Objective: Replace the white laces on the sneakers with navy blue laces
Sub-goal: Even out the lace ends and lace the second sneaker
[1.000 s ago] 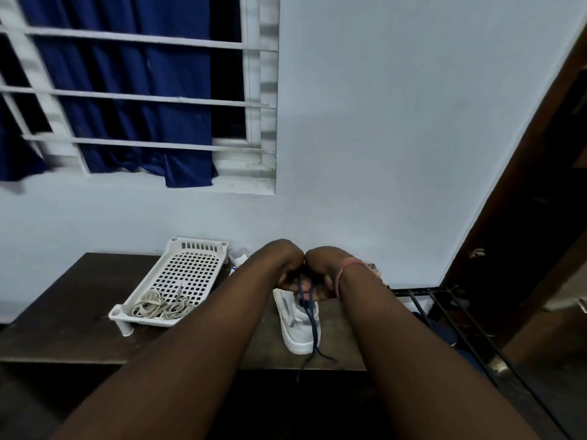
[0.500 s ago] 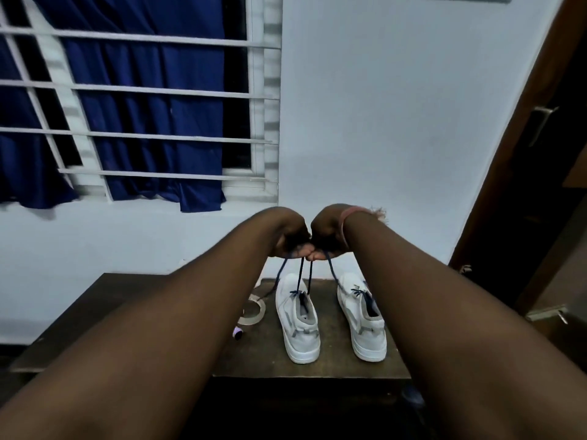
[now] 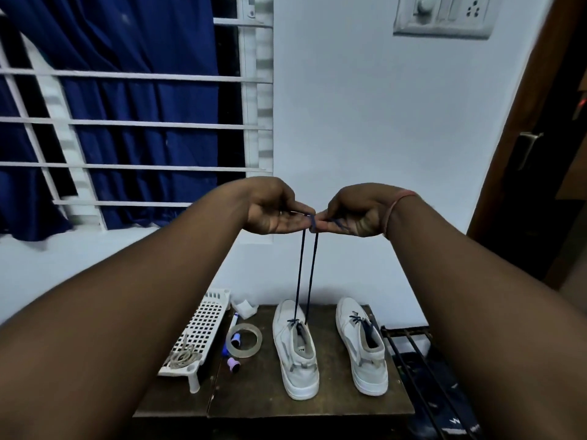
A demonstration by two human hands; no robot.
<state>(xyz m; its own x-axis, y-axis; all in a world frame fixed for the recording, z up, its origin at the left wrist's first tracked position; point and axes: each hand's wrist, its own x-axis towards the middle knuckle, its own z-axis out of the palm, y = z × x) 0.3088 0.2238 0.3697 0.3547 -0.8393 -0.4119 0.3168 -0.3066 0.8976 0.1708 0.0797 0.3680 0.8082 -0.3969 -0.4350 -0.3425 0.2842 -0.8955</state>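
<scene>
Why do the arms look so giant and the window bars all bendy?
Head view: the wide-angle lens swells the near forearms and bows the window bars at the edges; the light is dim and bluish; the left hand, right hand and navy lace look fairly sharp.

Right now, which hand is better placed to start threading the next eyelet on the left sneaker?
Probably left. Both hands pinch the navy lace ends together, but the left hand sits more directly above the left sneaker; the right hand is offset toward the other shoe.

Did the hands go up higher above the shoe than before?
Yes. Both hands, left and right, have risen away from the left shoe on the table, pulling the blue lace taut.
</scene>
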